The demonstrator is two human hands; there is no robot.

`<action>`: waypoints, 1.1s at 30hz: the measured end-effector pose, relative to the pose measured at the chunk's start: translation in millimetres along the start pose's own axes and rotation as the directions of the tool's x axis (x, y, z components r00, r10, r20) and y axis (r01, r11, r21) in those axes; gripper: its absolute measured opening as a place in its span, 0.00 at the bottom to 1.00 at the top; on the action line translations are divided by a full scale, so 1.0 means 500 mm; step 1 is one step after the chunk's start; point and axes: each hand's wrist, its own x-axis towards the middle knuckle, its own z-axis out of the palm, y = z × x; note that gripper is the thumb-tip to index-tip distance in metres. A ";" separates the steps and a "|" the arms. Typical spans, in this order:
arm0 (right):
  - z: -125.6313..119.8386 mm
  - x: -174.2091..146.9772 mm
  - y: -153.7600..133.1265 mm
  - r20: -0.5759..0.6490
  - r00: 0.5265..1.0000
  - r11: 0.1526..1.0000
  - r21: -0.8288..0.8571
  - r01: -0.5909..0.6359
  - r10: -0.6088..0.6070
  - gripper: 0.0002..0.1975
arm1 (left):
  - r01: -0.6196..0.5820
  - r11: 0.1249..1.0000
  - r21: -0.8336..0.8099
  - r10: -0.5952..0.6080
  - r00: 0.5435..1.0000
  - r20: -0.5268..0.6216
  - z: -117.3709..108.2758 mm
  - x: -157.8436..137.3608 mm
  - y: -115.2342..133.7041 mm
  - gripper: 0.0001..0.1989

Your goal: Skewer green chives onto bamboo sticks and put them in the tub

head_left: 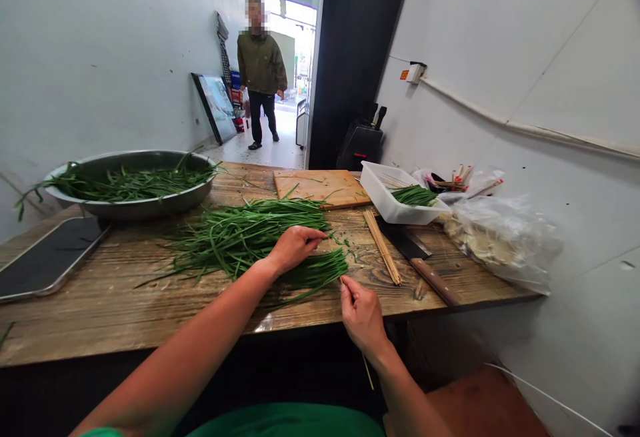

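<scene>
A heap of green garlic chives (250, 227) lies across the wooden table, with trimmed ends lined up to the right. My left hand (295, 248) reaches over the heap, thumb and forefinger pinched on chives near their cut ends. Lower and to the right, my right hand (364, 312) grips a thin bamboo skewer (369, 372). One end of the skewer sticks out below the hand past the table edge; its tip is close to the ends of the nearer chives (325, 267). Beside the hands lies a bundle of bamboo skewers (383, 247).
On the right are a cleaver (435, 280), a white plastic tub (395, 212) holding chives, and a plastic bag (495, 244). A cutting board (320, 187) lies behind. A metal basin (150, 209) of chives and a phone-like slab (47, 257) are left. A person (261, 64) stands in the doorway.
</scene>
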 end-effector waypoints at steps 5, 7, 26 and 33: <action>-0.003 0.000 -0.004 -0.003 1.000 1.000 0.002 -0.006 0.007 0.16 | -0.142 0.983 -0.112 0.168 0.946 0.276 -0.025 -0.008 0.015 0.13; -0.003 0.000 -0.004 -0.001 1.000 1.000 -0.002 -0.011 0.011 0.16 | -0.136 0.987 -0.081 0.153 0.953 0.262 -0.038 -0.007 0.013 0.13; -0.004 -0.003 -0.004 0.012 0.999 0.999 0.015 -0.032 0.032 0.17 | -0.159 0.758 0.632 0.162 0.985 0.053 -0.012 0.000 -0.002 0.12; -0.002 -0.002 -0.001 0.009 1.000 1.000 0.011 -0.028 0.028 0.16 | -0.147 0.734 0.664 0.145 0.988 0.058 -0.019 -0.002 -0.015 0.10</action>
